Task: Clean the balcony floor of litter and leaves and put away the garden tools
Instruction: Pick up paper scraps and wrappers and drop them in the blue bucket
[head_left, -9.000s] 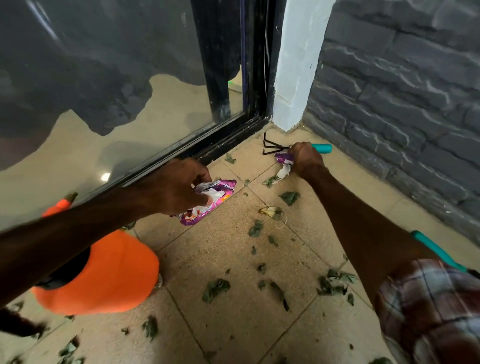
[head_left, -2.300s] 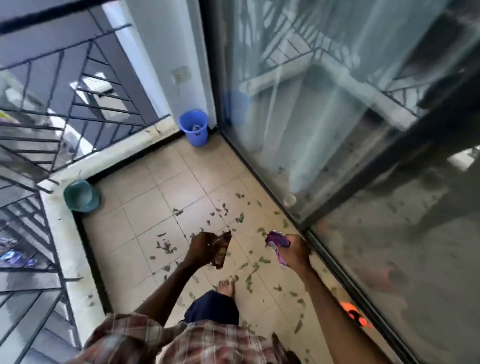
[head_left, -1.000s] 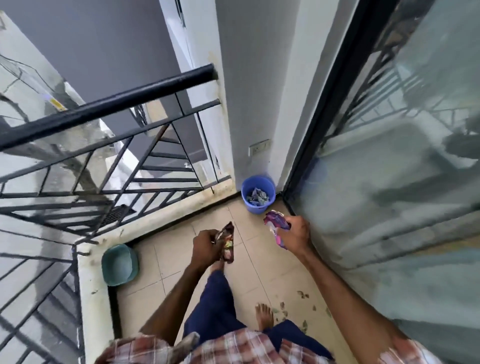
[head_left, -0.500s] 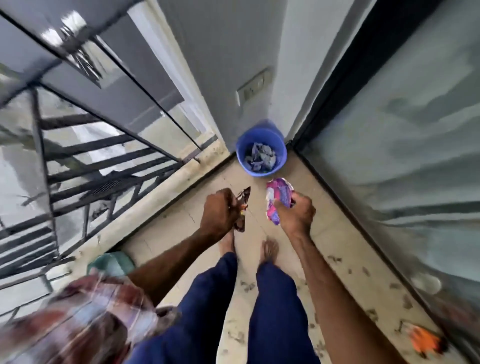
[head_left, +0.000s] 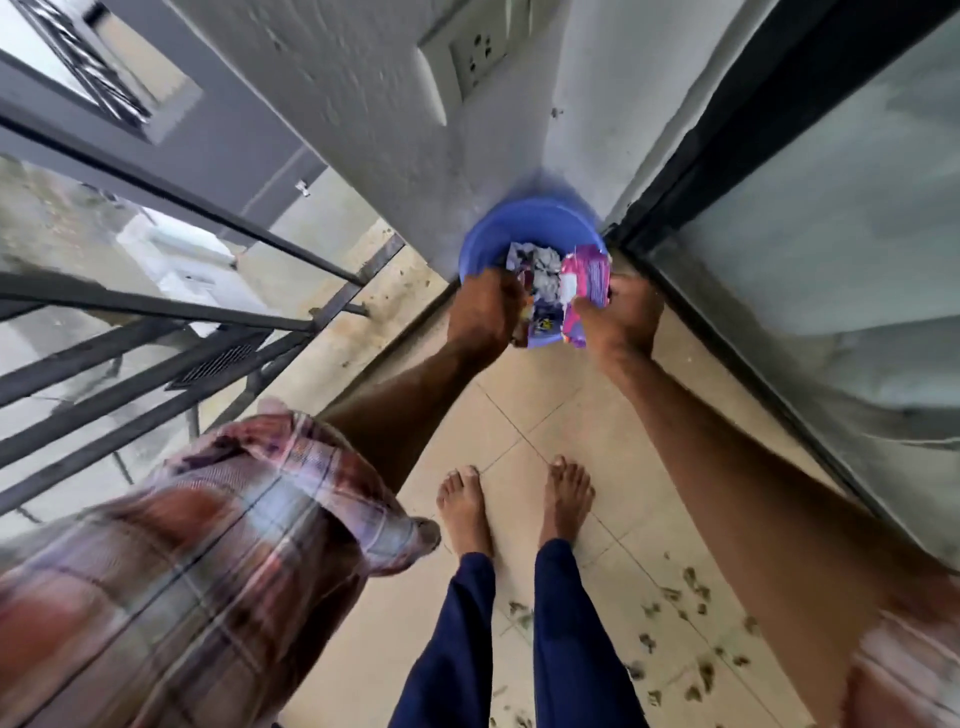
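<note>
The left hand (head_left: 485, 306) curls round a dark wrapper (head_left: 523, 291), most of it hidden behind the knuckles. The right hand (head_left: 623, 312) pinches a pink wrapper (head_left: 589, 275) by its lower end. A purple-blue packet (head_left: 545, 327) shows between them, and I cannot tell which hand carries it. Both hands hover at the near rim of the blue bucket (head_left: 524, 221), about equally close to it, so the drop lies straight ahead and down. The pink wrapper's long axis points away from the person, with its far end over the bucket's mouth. It looks crumpled, glossy and light, and will likely flutter unless let go low. Inside the bucket lies pale crumpled litter (head_left: 545, 260). On the near side of the bucket, beyond the person's feet, leaves (head_left: 691, 597) dot the floor (head_left: 519, 395), not yet gathered.
</note>
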